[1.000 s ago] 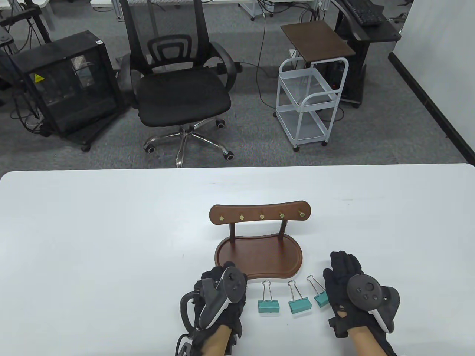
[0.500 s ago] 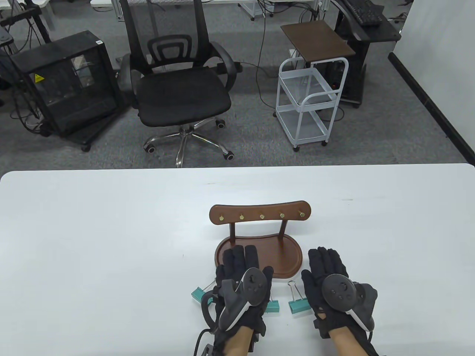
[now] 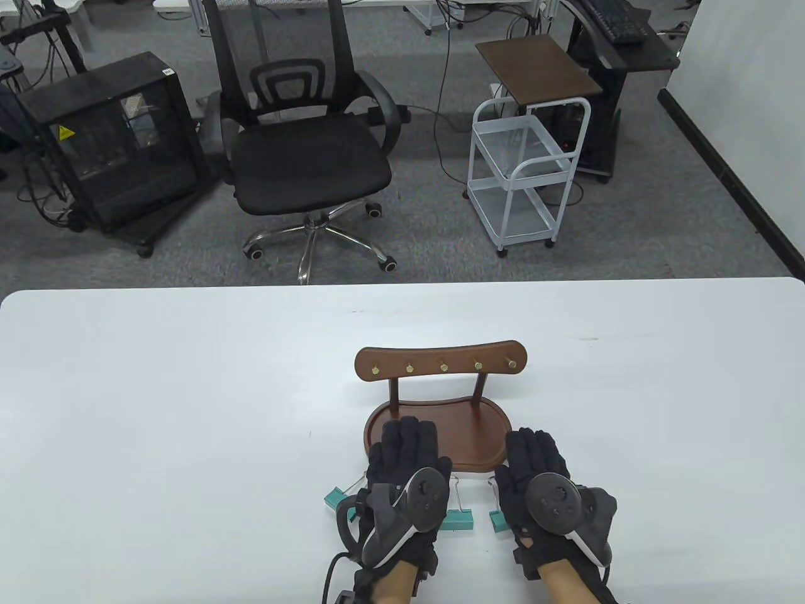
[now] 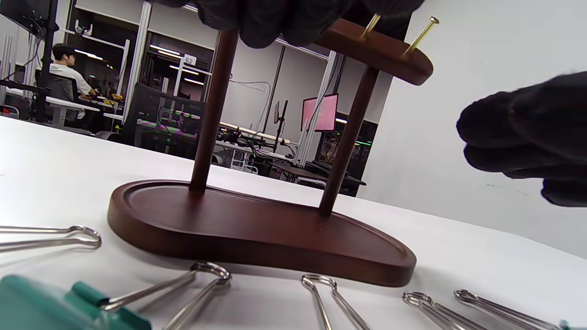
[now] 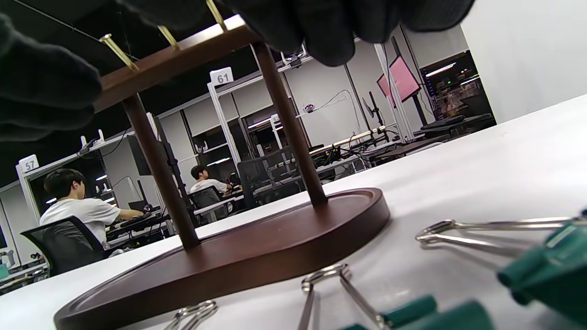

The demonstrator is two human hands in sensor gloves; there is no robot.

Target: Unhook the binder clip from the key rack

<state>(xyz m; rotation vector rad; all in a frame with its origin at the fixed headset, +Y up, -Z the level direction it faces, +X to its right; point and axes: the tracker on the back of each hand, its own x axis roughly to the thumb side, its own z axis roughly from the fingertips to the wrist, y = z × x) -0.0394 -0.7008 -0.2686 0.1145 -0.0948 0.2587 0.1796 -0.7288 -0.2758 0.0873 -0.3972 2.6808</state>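
So all five brass pegs (image 3: 443, 366) on the rack (image 3: 440, 365) look bare from above, and the teal clips are down on the surface along the front edge of the rack's base (image 3: 468, 434). One clip (image 3: 335, 497) sits just left of my left hand (image 3: 405, 478), another (image 3: 459, 520) peeks out between my hands, and a third (image 3: 498, 520) is mostly under my right hand (image 3: 534, 478). The wrist views show a row of wire handles lying flat in front of the base, so there may be a fourth clip, but I can't say for sure.

Both hands are flat, palms down, fingers stretched forward over the base, nothing held. Neither grip is clamped on anything; fingers are apart as far as I can see.

Going by that, I'd say the unhooking is basically done and what's left is just tidying or pulling back. If there were still a clip on a peg, the way to do it well would be to pinch the teal body, lift until the wire loop clears the tip of the peg, then draw it toward me, with the other hand steadying the base so the rack doesn't tip. For now I'd lift straight up so I don't drag the clips around.
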